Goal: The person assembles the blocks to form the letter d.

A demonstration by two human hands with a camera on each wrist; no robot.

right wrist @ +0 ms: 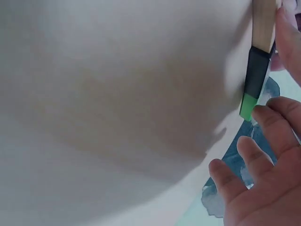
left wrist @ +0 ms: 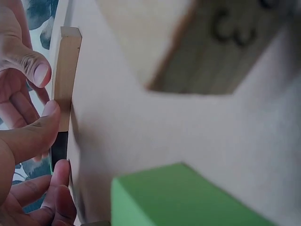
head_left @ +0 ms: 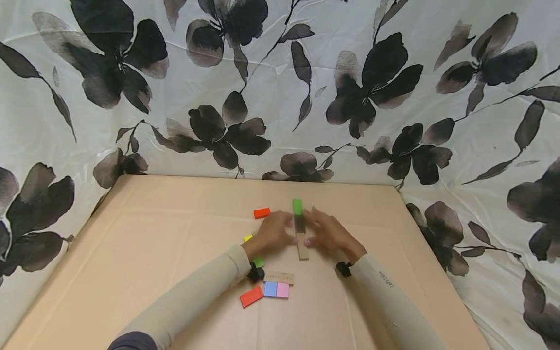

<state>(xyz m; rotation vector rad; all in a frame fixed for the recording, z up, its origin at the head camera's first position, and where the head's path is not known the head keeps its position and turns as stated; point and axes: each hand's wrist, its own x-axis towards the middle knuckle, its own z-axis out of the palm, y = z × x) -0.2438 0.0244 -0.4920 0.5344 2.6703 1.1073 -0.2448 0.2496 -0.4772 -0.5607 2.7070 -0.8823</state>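
A green block (head_left: pixel 297 206), a black block (head_left: pixel 299 223) and a plain wooden block (head_left: pixel 303 248) lie end to end in a line on the table. On the left side of this row is my left hand (head_left: pixel 272 234), its thumb at the wooden block's side in the left wrist view and its other fingers loosely bent by the black block. My right hand (head_left: pixel 330 232) flanks the row from the right, fingers spread. In the right wrist view a fingertip (right wrist: pixel 259 113) meets or nearly meets the green block; contact is unclear.
Left of the row lie a red block (head_left: pixel 262 213), a yellow block (head_left: pixel 248 237) and another green block (head_left: pixel 258 262), the last two partly hidden. Nearer are a wooden block with black markings (head_left: pixel 279 278), blue (head_left: pixel 270 289) and pink (head_left: pixel 282 290) blocks, and a second red block (head_left: pixel 251 297).
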